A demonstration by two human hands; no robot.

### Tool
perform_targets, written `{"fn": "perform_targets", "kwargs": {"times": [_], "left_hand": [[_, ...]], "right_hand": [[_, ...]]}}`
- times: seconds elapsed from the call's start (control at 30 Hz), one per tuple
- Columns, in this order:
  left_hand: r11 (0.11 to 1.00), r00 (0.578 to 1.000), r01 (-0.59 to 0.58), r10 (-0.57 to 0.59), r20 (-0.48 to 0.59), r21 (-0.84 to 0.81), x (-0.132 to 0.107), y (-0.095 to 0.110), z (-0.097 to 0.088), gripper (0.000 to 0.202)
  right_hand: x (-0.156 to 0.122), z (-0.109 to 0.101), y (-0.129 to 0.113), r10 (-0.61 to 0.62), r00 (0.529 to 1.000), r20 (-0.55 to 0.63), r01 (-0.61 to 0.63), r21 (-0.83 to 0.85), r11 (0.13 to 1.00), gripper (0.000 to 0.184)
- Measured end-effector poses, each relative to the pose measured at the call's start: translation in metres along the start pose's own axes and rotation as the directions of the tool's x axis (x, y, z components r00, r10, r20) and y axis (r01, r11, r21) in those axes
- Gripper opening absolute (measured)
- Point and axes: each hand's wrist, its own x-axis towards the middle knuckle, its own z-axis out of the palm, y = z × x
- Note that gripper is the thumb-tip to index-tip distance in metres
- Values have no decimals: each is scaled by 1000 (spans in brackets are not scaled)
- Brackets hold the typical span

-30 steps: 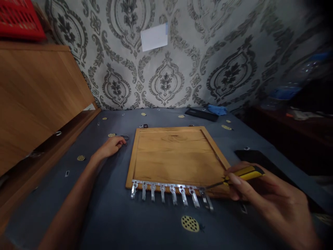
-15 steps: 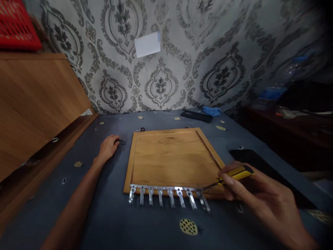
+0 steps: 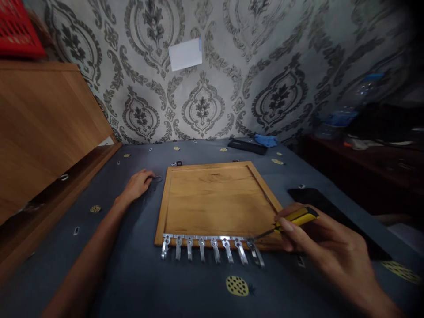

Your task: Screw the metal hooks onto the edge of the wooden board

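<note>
A framed wooden board (image 3: 215,198) lies flat on the dark cloth. Along its near edge runs a metal hook rail (image 3: 202,240) with several hooks hanging over the side. My right hand (image 3: 318,238) grips a yellow and black screwdriver (image 3: 300,216), whose tip reaches the rail's right end. Left of the board, my left hand (image 3: 139,182) rests on the cloth with its fingers closed together. By its fingertips is a small metal hook or ring (image 3: 157,178), and I cannot make out whether the fingers hold it.
A wooden cabinet (image 3: 49,128) with a red basket (image 3: 20,31) on top stands at left. At the back lie a black case (image 3: 247,146) and a blue cloth (image 3: 265,140). A dark flat object (image 3: 311,198) and a plastic bottle (image 3: 347,106) are on the right.
The whole view has shifted slightly, so everything appears a little further left. The screwdriver tip stays at the rail's right end, and the left hand stays beside the board.
</note>
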Motion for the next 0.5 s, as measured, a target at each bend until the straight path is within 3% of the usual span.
{"fn": "perform_targets", "kwargs": {"times": [0.13, 0.27, 0.33, 0.4, 0.5], "left_hand": [[999, 999, 27, -27, -17, -35, -13, 9, -15, 21], [998, 990, 39, -46, -131, -54, -25, 32, -28, 14], [998, 985, 0, -12, -169, -69, -37, 61, -31, 16], [983, 984, -124, 104, -147, -136, -54, 104, -30, 21], [906, 954, -264, 297, 50, -331, -84, 176, -19, 33]], "right_hand": [[-5, -1, -3, -17, 998, 68, 8, 123, 992, 24], [-7, -1, -3, 3, 995, 95, -26, 240, 970, 21], [-7, 0, 0, 7, 993, 115, -38, 263, 964, 20], [-7, 0, 2, -4, 993, 117, -28, 269, 963, 20], [-7, 0, 5, -50, 993, 103, 19, 285, 958, 21]]}}
